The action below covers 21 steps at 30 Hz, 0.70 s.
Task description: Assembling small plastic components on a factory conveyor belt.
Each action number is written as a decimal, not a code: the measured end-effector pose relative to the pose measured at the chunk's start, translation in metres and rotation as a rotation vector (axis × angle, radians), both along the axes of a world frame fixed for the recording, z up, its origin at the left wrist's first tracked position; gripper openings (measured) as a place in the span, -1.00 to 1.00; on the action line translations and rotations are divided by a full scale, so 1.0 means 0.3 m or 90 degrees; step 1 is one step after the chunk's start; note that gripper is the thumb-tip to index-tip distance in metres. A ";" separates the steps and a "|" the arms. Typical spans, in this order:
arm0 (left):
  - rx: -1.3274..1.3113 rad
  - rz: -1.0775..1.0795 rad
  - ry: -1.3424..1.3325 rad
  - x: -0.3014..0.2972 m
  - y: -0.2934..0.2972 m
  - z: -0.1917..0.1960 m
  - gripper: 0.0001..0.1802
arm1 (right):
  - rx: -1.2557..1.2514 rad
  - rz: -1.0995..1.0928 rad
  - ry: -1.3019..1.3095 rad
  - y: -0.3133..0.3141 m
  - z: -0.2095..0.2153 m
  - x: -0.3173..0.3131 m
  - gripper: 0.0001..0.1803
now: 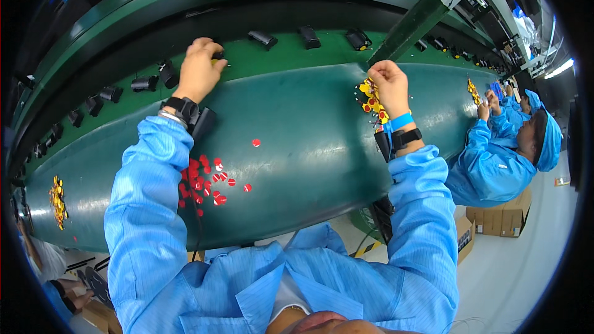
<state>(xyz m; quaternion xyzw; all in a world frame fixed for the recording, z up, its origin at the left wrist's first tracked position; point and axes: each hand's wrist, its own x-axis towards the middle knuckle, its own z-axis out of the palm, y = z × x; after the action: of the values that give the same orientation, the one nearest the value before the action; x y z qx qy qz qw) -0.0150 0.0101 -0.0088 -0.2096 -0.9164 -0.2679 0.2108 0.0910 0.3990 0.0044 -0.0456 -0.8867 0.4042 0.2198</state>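
Observation:
My left hand reaches out over the green conveyor belt and rests on a small black part, with a bit of yellow under the fingers. My right hand is closed at a cluster of small yellow and red round stickers stuck on the dark green bench top; whether it holds one is unclear. Both arms wear blue sleeves and black wrist devices. Several red round stickers lie on the bench beside my left forearm.
Small black parts ride in a row along the belt. A green post rises right of centre. Another sticker cluster sits far left. Co-workers in blue coats and caps work to the right, with cardboard boxes on the floor.

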 end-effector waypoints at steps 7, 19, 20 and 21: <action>0.291 -0.264 -0.337 0.386 0.128 0.153 -0.80 | -0.416 0.139 -0.044 -0.236 0.175 0.146 -0.81; 0.366 -0.354 -0.177 0.784 0.006 0.131 -0.91 | -0.544 0.451 -0.284 -0.665 0.117 0.525 -0.66; 0.393 -0.336 -0.200 0.801 -0.012 0.132 -0.93 | -0.549 0.446 -0.291 -0.685 0.109 0.535 -0.66; 0.458 -0.280 -0.283 0.829 -0.025 0.140 -0.95 | -0.507 0.442 -0.288 -0.705 0.098 0.540 -0.73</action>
<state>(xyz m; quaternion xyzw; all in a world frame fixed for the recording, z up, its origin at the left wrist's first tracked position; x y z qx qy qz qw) 0.2336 0.0026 0.0333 -0.2494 -0.7223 -0.6450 0.0069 0.2530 0.1875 0.0338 0.0835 -0.6543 0.7355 -0.1547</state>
